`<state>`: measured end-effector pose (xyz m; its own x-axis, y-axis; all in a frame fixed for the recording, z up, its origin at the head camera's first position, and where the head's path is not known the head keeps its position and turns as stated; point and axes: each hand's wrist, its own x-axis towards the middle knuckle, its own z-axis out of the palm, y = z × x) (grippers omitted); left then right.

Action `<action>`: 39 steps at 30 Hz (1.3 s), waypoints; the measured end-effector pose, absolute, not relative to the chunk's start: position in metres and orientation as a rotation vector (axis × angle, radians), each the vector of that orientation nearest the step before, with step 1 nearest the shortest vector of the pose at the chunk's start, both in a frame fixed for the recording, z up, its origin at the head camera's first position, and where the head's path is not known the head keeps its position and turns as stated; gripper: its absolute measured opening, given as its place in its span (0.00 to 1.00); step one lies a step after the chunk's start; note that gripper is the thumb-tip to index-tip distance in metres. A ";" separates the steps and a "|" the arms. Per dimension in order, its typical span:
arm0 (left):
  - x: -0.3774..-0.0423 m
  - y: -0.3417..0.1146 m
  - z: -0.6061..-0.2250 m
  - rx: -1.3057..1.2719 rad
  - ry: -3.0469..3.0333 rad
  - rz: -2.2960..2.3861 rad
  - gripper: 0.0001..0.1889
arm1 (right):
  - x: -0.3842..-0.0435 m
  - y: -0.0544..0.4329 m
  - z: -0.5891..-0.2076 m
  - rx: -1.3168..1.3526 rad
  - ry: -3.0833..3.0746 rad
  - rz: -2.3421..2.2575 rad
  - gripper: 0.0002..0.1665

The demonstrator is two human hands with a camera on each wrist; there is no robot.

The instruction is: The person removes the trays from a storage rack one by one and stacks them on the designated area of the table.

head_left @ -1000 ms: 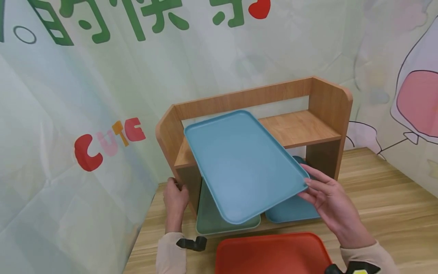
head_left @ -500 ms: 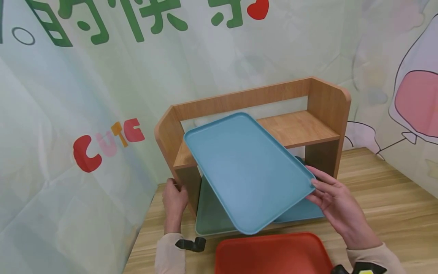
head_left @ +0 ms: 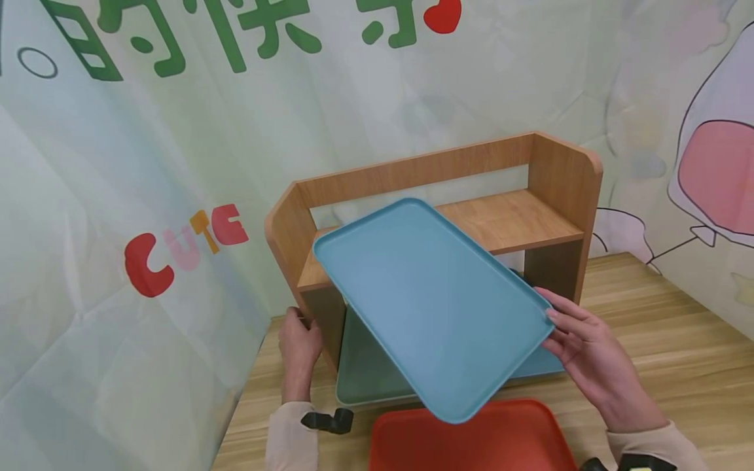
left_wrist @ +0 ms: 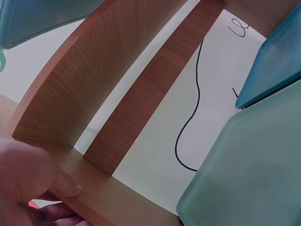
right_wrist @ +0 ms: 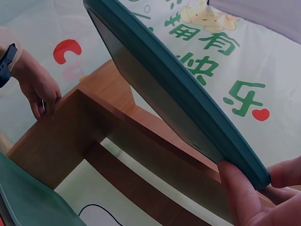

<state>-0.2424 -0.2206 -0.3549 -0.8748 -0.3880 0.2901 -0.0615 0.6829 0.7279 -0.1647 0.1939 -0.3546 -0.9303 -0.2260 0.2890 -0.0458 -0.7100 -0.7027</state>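
Note:
My right hand (head_left: pixel 595 356) pinches the right corner of a blue tray (head_left: pixel 436 307) between thumb and fingers. The tray hangs tilted in front of a small wooden desktop shelf (head_left: pixel 565 167), and its lower corner overlaps the red tray (head_left: pixel 471 441) in the head view. At the shelf's left side panel, my left hand (head_left: pixel 300 347) grips the front edge; in the left wrist view its thumb lies along the wood. A green tray (head_left: pixel 368 366) stands in the left of the lower compartment. Another blue tray (head_left: pixel 538 365) shows to its right, mostly hidden behind the held one.
The shelf stands on a wood-grain table (head_left: pixel 665 327) against a printed fabric backdrop (head_left: pixel 353 118). A second backdrop face borders the table on the left, and another on the right. The red tray lies flat at the front of the table.
My right hand has moved right and slightly down, and the held blue tray has swung so its near corner drops over the red tray. My left hand keeps its grip on the shelf.

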 end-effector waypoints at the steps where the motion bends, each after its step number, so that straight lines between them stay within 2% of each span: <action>1: -0.243 -0.221 -0.355 0.351 -2.471 -1.046 0.14 | -0.165 0.194 -0.355 -0.549 1.155 -2.762 0.23; 17: -0.243 -0.220 -0.354 0.379 -2.488 -1.057 0.13 | -0.162 0.206 -0.365 -0.428 1.265 -2.708 0.21; 31: -0.247 -0.220 -0.354 0.451 -2.530 -1.075 0.17 | -0.159 0.212 -0.375 -0.556 1.219 -2.669 0.24; 39: -0.242 -0.218 -0.352 0.397 -2.473 -1.068 0.21 | -0.155 0.213 -0.379 -0.555 1.231 -2.610 0.25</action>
